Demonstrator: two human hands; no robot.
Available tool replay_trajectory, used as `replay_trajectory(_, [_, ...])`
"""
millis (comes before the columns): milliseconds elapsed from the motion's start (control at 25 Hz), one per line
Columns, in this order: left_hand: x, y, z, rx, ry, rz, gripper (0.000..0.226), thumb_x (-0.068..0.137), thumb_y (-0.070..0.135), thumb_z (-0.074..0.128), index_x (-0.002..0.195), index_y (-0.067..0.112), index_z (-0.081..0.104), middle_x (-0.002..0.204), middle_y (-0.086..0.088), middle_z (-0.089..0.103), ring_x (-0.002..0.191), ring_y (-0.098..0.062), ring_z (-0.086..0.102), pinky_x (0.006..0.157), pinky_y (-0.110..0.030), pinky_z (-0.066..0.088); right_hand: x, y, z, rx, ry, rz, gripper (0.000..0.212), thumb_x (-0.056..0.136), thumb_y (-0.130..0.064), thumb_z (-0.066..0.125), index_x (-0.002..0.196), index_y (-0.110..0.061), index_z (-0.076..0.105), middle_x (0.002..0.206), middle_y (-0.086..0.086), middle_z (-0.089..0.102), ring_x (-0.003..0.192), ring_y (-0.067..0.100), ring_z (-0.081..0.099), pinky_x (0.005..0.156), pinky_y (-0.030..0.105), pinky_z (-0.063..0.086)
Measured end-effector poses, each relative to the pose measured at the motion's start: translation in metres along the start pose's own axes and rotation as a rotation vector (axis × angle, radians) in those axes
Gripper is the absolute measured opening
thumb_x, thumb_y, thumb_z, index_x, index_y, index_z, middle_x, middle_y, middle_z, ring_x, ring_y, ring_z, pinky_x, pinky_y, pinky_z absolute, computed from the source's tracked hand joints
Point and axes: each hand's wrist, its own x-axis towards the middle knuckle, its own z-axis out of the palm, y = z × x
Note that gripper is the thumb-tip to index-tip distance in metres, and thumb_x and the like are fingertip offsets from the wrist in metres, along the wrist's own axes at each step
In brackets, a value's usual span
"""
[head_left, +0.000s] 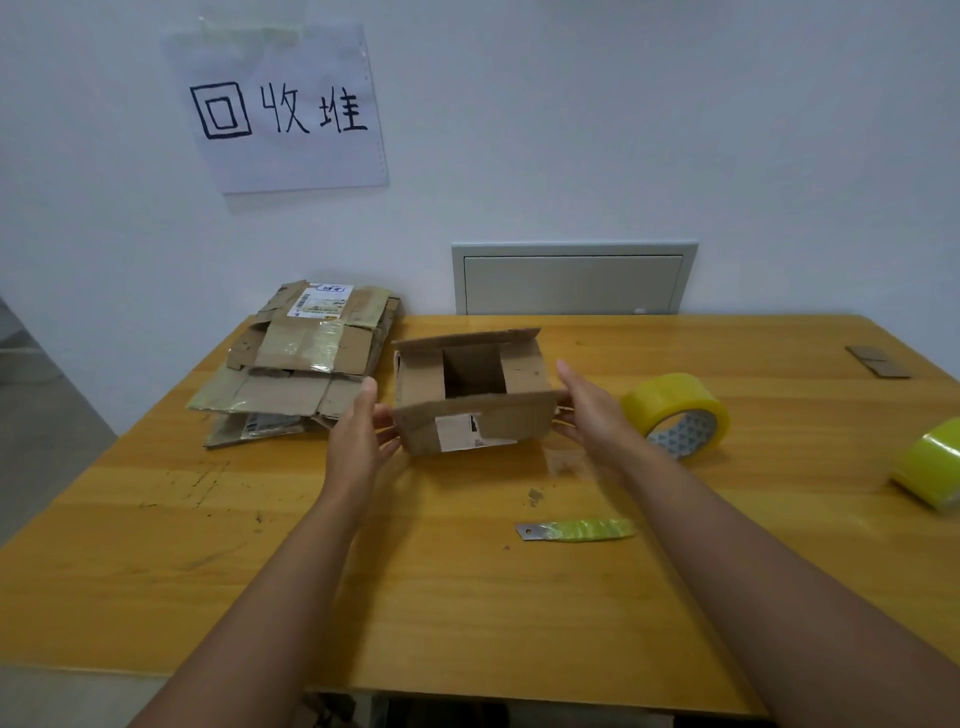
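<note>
A small brown cardboard box (519, 421) with its top flaps open stands on the wooden table (415, 597), a torn white label on its near side. My left hand (358, 441) is at the box's left side with fingers straight, its fingertips at the near left corner. My right hand (592, 415) is at the right side, fingers stretched out along the box's right edge. Neither hand curls round the box.
A pile of flattened cartons (306, 358) lies left of the box by the wall. Two yellow tape rolls (675, 410) (930, 467) sit at the right. A blade wrapped in yellow tape (576, 530) lies near the front. A cardboard scrap (878, 360) lies far right.
</note>
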Motion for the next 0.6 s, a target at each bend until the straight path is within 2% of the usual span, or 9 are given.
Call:
replay_trajectory(40, [-0.001,-0.001,-0.003,0.045,-0.055,-0.004,0.054,0.092,0.059,0.049,0.118,0.013,0.059,0.114,-0.008,0.065,0.107,-0.021,0.062,0.087,-0.033,0.052,0.001,0.004,0.0,-0.071,-0.02,-0.029,0.038,0.097,-0.044,0.053,0.105,-0.008,0.057,0.117,0.011,0.062,0.113,0.026,0.058,0.101,0.041,0.047])
replay_trajectory(120, [-0.003,0.0,-0.005,0.19,-0.139,0.017,0.065,0.081,0.063,0.06,0.129,0.019,0.054,0.12,-0.001,0.059,0.111,-0.017,0.058,0.09,-0.034,0.05,0.0,0.004,-0.001,-0.194,-0.059,-0.095,0.026,0.093,-0.029,0.064,0.113,-0.014,0.054,0.122,0.005,0.059,0.116,0.023,0.056,0.102,0.04,0.047])
replay_trajectory(200, [-0.005,0.005,-0.003,0.283,-0.158,0.013,0.061,0.081,0.052,0.07,0.129,0.02,0.049,0.114,0.005,0.057,0.105,-0.012,0.056,0.083,-0.029,0.047,-0.003,0.0,-0.002,-0.247,-0.117,-0.133,0.04,0.092,-0.015,0.066,0.127,-0.019,0.048,0.131,0.0,0.053,0.118,0.017,0.052,0.096,0.032,0.046])
replay_trajectory(280, [-0.007,0.01,-0.001,0.328,-0.173,0.012,0.061,0.08,0.04,0.077,0.125,0.02,0.041,0.108,0.007,0.053,0.097,-0.006,0.053,0.076,-0.024,0.044,-0.005,-0.004,-0.002,-0.261,-0.151,-0.148,0.05,0.09,-0.01,0.067,0.133,-0.018,0.043,0.138,0.002,0.051,0.117,0.015,0.052,0.087,0.022,0.047])
replay_trajectory(400, [-0.007,0.01,0.0,0.415,-0.176,0.106,0.073,0.075,0.037,0.083,0.13,0.018,0.038,0.119,0.001,0.052,0.103,-0.013,0.055,0.076,-0.024,0.049,-0.006,-0.009,-0.004,-0.339,-0.143,-0.135,0.062,0.084,-0.028,0.077,0.131,-0.019,0.039,0.134,0.0,0.05,0.113,0.014,0.051,0.076,0.016,0.044])
replay_trajectory(520, [-0.012,0.007,0.004,0.51,-0.178,0.261,0.077,0.073,0.036,0.085,0.13,0.019,0.036,0.126,0.004,0.046,0.112,-0.014,0.05,0.084,-0.027,0.052,-0.007,-0.017,0.003,-0.503,-0.06,-0.076,0.089,0.075,-0.052,0.078,0.138,-0.016,0.027,0.122,-0.005,0.044,0.111,0.016,0.048,0.082,0.025,0.045])
replay_trajectory(600, [-0.015,0.006,0.008,0.556,-0.173,0.315,0.077,0.071,0.04,0.086,0.127,0.021,0.035,0.129,0.004,0.044,0.115,-0.014,0.047,0.086,-0.028,0.051,-0.006,-0.017,0.012,-0.588,0.039,-0.088,0.09,0.074,-0.055,0.077,0.136,-0.013,0.025,0.121,-0.002,0.047,0.112,0.022,0.051,0.084,0.031,0.047])
